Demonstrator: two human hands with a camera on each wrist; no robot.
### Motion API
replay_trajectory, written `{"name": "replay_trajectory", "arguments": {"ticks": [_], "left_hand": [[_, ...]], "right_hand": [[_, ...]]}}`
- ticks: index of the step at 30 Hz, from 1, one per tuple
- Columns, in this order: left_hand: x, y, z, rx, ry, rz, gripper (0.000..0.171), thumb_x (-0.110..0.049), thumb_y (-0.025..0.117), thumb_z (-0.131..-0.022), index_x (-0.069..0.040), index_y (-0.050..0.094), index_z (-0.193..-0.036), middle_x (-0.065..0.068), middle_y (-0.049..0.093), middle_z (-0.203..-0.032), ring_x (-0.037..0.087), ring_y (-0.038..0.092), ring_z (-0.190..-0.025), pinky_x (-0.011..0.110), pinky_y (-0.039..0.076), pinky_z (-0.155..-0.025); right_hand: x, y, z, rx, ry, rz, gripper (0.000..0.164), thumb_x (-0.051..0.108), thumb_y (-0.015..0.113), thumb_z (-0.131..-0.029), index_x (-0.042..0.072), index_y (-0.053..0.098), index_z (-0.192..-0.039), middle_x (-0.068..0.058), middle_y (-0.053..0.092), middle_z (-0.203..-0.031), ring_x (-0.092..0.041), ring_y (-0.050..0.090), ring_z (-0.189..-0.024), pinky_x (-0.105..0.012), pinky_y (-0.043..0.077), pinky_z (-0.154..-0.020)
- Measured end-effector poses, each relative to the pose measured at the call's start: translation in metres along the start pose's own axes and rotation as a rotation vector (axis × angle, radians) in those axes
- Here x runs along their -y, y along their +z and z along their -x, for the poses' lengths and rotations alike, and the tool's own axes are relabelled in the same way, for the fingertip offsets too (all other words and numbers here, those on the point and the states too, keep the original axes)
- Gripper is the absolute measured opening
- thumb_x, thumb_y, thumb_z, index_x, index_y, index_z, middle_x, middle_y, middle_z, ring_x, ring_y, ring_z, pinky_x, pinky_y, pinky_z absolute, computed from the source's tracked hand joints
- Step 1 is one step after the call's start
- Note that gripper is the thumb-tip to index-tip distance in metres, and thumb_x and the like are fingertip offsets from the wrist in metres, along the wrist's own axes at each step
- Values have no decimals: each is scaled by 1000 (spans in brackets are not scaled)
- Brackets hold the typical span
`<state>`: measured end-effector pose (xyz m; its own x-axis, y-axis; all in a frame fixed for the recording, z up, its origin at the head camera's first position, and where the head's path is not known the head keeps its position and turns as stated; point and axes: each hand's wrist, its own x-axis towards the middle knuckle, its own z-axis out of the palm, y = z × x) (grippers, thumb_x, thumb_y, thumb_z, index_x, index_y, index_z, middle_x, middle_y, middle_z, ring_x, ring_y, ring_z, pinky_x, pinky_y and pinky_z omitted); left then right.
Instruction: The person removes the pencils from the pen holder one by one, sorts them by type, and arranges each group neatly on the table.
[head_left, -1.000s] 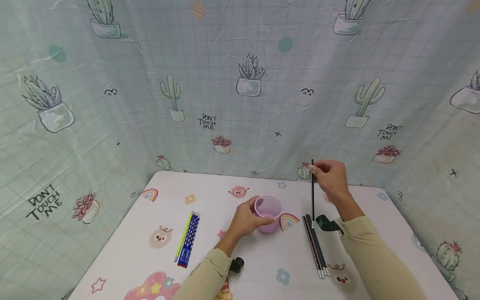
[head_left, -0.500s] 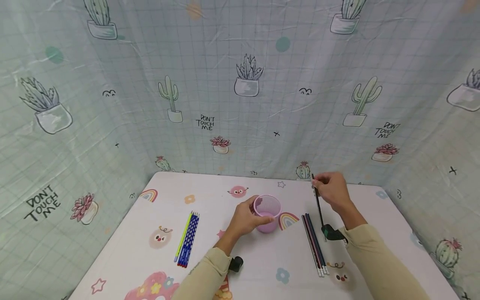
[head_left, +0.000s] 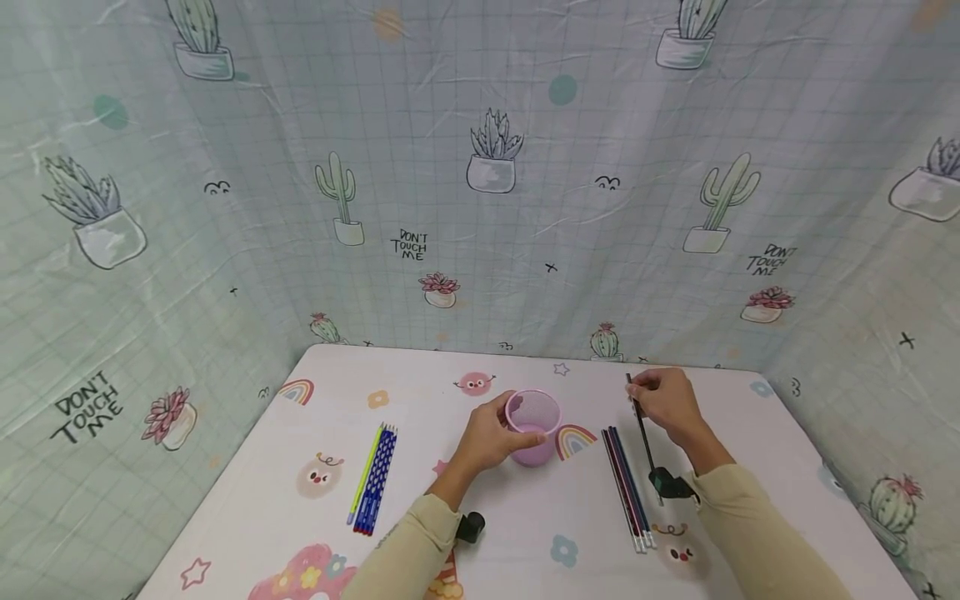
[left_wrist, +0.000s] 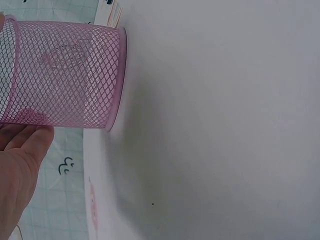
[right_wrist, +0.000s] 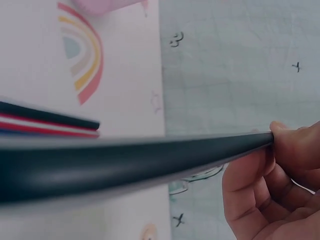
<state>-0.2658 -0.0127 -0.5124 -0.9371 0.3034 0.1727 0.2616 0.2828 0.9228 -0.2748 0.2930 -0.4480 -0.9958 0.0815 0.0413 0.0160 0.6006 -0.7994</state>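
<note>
My left hand (head_left: 487,435) grips a pink mesh pencil cup (head_left: 534,427) near the table's middle, thumb on the near side and fingers behind it. In the left wrist view the mesh wall of the cup (left_wrist: 65,75) shows, with fingertips against its side. My right hand (head_left: 666,402) pinches a dark pencil (head_left: 642,429) by its upper end between thumb and fingertips; the pencil slants down toward me. Close up in the right wrist view, that pencil (right_wrist: 125,162) runs across the frame. Just left of it lie several dark pencils (head_left: 628,487) side by side, with pale ends toward me.
On the left of the table lies a row of blue patterned pencils (head_left: 377,482) with a yellow-green pencil (head_left: 365,473) beside it. A cactus-print cloth (head_left: 450,208) hangs behind the white patterned table (head_left: 420,375) and along both sides.
My right hand has come down and slightly right with the pencil, whose lower end has swung away from the row toward me. My left hand and the cup have stayed put.
</note>
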Motion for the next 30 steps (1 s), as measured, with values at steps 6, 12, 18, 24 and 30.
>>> {"name": "replay_trajectory", "arguments": {"ticks": [6, 12, 18, 24, 30], "left_hand": [[1, -1, 0, -5, -7, 0, 68, -30, 93, -78, -15, 64, -137, 5, 74, -121, 21, 70, -112, 21, 57, -90], [-1, -2, -1, 0, -16, 9, 69, -31, 92, -79, -13, 63, -139, 9, 73, -122, 27, 70, -113, 22, 57, -90], [-2, -1, -2, 10, -23, 18, 71, -30, 93, -79, -11, 62, -140, 12, 73, -125, 29, 70, -115, 20, 56, -90], [-2, 1, -2, 4, -26, 8, 70, -30, 92, -79, -12, 61, -140, 11, 73, -124, 27, 70, -115, 22, 57, -91], [-3, 1, -1, 1, -51, 10, 77, -30, 92, -80, -11, 57, -146, 10, 71, -129, 25, 68, -120, 34, 58, -102]], "right_hand": [[-15, 5, -1, 40, 54, -13, 22, 9, 62, -102, -10, 69, -111, -20, 72, -101, -17, 66, -77, -37, 63, -70], [-29, 13, -2, 59, 69, -10, 19, 6, 64, -99, -11, 70, -107, -23, 70, -101, -19, 67, -77, -35, 63, -67], [-40, 22, -2, 75, 77, 51, 19, 6, 66, -97, -11, 71, -102, -20, 70, -92, -18, 64, -69, -32, 58, -59], [-51, 29, -3, 90, 91, 137, 17, 9, 70, -90, -8, 74, -94, -14, 71, -86, -20, 58, -69, -30, 45, -57], [-61, 35, -5, 106, 79, 200, 14, 8, 73, -87, -5, 76, -87, -8, 71, -79, -20, 57, -71, -29, 44, -58]]}}
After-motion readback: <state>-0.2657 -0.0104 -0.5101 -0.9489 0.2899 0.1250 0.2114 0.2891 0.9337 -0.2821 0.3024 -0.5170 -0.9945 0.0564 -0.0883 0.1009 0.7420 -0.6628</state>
